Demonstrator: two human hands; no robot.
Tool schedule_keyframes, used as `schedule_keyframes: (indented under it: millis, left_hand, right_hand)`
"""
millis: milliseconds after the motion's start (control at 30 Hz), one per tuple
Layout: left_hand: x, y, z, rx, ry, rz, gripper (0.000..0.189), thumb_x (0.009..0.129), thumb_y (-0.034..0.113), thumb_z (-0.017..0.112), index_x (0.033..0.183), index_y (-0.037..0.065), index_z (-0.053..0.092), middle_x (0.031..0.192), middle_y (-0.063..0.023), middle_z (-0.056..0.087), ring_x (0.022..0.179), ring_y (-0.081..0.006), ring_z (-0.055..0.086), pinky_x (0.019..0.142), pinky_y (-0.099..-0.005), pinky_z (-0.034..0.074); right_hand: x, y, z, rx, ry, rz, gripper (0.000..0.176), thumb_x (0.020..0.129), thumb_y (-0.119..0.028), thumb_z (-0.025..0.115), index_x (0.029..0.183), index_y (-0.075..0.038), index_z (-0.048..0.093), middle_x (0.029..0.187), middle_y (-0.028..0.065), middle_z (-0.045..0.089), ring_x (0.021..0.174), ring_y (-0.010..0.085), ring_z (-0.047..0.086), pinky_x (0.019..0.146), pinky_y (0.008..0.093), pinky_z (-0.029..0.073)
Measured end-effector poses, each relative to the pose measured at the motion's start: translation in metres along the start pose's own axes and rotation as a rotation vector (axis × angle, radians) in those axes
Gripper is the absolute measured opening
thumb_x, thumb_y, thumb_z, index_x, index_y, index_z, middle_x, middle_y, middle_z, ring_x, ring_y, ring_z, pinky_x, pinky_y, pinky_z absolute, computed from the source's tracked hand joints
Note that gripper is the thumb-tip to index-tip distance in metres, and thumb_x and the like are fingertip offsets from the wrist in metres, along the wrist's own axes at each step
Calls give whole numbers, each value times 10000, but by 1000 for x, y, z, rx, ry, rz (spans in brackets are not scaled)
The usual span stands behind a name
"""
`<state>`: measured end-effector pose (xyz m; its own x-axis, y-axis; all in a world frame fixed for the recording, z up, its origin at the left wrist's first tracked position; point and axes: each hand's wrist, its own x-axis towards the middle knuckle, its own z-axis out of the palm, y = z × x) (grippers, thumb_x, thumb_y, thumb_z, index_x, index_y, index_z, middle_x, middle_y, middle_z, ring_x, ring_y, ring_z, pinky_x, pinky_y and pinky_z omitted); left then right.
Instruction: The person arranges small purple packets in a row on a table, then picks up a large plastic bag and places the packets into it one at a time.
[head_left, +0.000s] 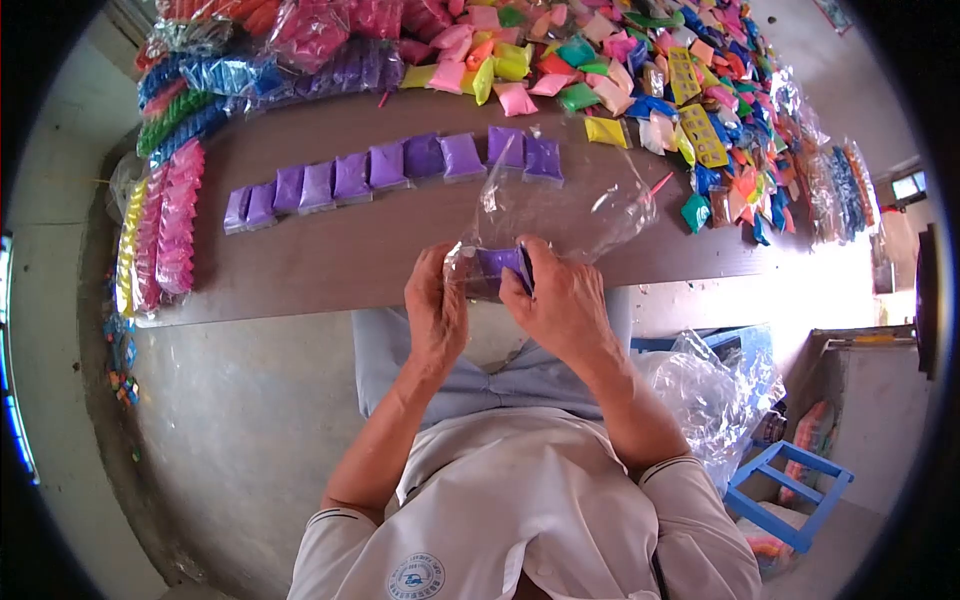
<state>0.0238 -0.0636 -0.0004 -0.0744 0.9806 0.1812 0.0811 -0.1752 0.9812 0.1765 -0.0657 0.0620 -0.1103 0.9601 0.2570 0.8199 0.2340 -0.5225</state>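
Near the front edge of the brown table, my right hand (562, 303) pinches a purple packet (500, 262) between thumb and fingers. My left hand (437, 305) grips the edge of a clear plastic bag (590, 215), whose loose film spreads over the table beyond my hands. The purple packet lies at the bag's mouth, overlapped by the film. Further back, a row of several purple packets (352, 177) stretches from the left toward the middle, the nearest ones just behind the bag.
A heap of loose coloured packets (610, 75) covers the table's back right. Bagged rows of packets (180, 215) stand at the left end, with more bundles (300, 75) behind. Crumpled clear plastic (705, 390) and a blue stool frame (790, 495) are at my right, below the table (300, 270).
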Motion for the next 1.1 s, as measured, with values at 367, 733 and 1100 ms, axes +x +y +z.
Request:
schedule_keyframes:
  millis: [367,733,1100]
  left_hand:
    - [11,-8,-2,-110,-39,-128,415,1018,362,540,1121,-35,600,929,-29,620,887,-126,586,821,-270,474]
    - [10,15,16,-26,-34,36,299,1031,249,508,1143,-9,610,971,-51,631,892,-117,559,790,-261,448]
    - [12,16,19,-43,65,-73,369,1045,323,493,996,3,668,960,-47,658,852,-103,552,773,-253,450]
  right_hand:
    - [16,4,-29,151,-170,50,243,776,-235,638,838,-4,594,670,227,630,651,434,633,658,515,501]
    - [15,3,-17,40,-105,104,238,787,-208,637,845,16,578,685,243,635,685,440,645,679,524,516]
    - [5,3,12,291,-134,41,324,845,-268,684,843,26,547,753,227,651,737,429,647,677,476,516]
